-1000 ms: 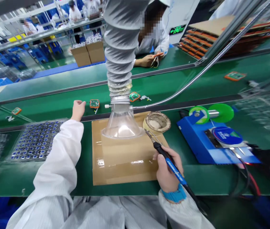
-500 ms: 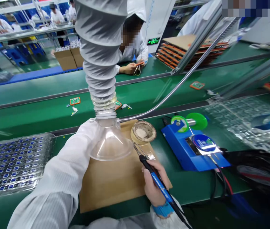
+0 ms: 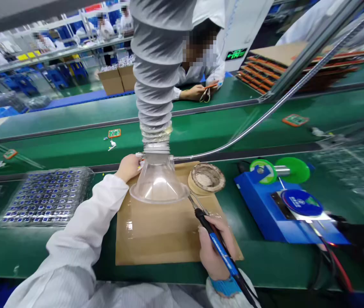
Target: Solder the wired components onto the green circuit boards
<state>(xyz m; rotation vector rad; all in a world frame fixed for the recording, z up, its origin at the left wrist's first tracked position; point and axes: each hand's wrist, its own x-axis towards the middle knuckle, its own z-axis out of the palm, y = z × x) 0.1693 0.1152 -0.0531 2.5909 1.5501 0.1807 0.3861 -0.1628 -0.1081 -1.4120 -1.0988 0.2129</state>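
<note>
My right hand (image 3: 216, 252) is wrapped round a blue and black soldering iron (image 3: 222, 250), its cord trailing off the bottom edge. Two thin metal prongs (image 3: 198, 200) stick out at its front, close to the funnel's rim. Over the brown cardboard sheet (image 3: 156, 239) hangs a clear fume funnel (image 3: 161, 184). Beside and partly behind that funnel is my left hand (image 3: 128, 168), fingers curled. A small white and reddish bit shows at its fingertips, too hidden to name. To the funnel's right stands a round, crusted tan pot (image 3: 207, 179) on the cardboard.
A grey duct (image 3: 156, 85) and metal arm (image 3: 249, 132) cross the view. Blue solder feeder (image 3: 275, 205) stands right, plastic tray of parts (image 3: 50, 196) left. Orange-rimmed circuit boards (image 3: 114, 133) lie on the green belt (image 3: 201, 132). A co-worker (image 3: 201, 64) sits opposite.
The view has swung left and down a little. My left hand, hidden behind the funnel and duct before, now shows with the white and reddish bit. The right hand keeps its hold on the soldering iron.
</note>
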